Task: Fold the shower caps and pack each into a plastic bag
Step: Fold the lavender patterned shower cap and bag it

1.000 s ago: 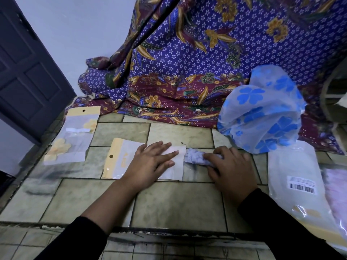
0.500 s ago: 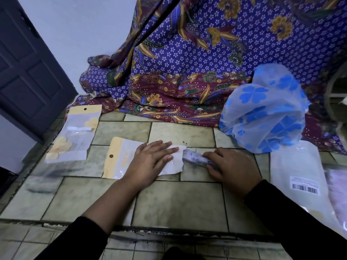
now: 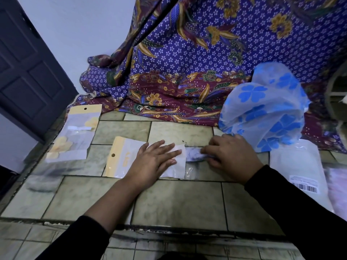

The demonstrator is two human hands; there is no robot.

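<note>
Your left hand (image 3: 154, 162) lies flat, fingers spread, pinning the plastic bag (image 3: 131, 156), open end twd your right hand (image 3: 230, 157). That hand pinches the folded shower cap (image 3: 194, 156), long axis left-right, tip at the bag mouth. Vs 0.5 s ago: cap lies more level, right hand nearer the blue-flowered cap (image 3: 266, 109).

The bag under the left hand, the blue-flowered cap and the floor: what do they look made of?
The bag looks like thin glossy clear plastic with a yellow card header, punched with a hang hole. The blue-flowered cap seems a soft translucent plastic film, since it crumples and light passes through. The floor looks like dull, worn ceramic tile with dark grout lines.
</note>
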